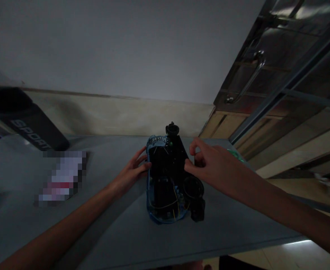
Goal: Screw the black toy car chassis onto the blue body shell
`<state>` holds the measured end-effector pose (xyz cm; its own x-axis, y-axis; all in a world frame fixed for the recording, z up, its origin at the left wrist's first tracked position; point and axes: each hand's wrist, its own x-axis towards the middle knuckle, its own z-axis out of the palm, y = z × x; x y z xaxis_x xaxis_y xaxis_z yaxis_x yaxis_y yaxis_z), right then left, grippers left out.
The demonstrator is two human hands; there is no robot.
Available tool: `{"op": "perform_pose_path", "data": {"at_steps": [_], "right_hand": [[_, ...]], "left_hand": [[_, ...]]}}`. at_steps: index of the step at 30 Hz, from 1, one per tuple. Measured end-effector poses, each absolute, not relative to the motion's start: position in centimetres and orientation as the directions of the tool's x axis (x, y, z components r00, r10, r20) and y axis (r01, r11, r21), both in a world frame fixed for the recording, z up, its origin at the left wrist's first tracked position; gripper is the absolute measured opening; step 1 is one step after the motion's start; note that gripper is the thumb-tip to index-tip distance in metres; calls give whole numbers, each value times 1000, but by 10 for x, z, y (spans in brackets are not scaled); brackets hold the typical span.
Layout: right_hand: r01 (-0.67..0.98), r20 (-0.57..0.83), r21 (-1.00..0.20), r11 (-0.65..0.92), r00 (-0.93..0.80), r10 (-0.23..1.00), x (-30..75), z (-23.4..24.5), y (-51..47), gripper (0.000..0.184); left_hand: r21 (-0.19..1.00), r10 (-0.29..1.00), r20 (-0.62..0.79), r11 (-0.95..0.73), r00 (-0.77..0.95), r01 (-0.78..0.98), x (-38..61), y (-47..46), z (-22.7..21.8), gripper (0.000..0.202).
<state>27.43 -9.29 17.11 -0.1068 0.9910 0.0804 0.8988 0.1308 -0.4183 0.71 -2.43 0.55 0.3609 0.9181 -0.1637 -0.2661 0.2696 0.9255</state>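
A toy car's blue see-through body shell [150, 202] lies on the grey table with its dark hollow inside facing up. Against its right side stands the black chassis [179, 153], tipped on edge, with a wheel [193, 187] near me and another wheel [172, 129] at the far end. Thin yellowish wires run through the shell's near part. My left hand [137, 165] grips the shell's left rim, thumb over the edge and fingers along the outside. My right hand [206, 159] is at the chassis's right side, fingers bent, with a gap between thumb and forefinger; any contact is unclear.
A dark bottle marked SPORT [32, 123] leans at the left, near a blurred-out flat item [65, 174]. Something green [235, 154] shows behind my right wrist. A wall borders the table's [120, 232] back; a metal door handle [249, 82] and frame bars are at right.
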Motion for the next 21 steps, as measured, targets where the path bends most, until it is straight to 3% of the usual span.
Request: {"op": "perform_pose_path", "data": {"at_steps": [8,14,21], "right_hand": [[932,56,-325,163,-153,987,288,175,-87,37],[921,8,-358,156,-164,986,293,171,-79,41],[906,-10,-377,193,-213,977,295,176,-76,32]], "left_hand": [[918,917,-172,282,360,-278,7,-27,7,85],[920,921,-196,291,335,-263,8,-26,6,90],[923,923,-189,284,336,-260,7,-26,7,88]]}}
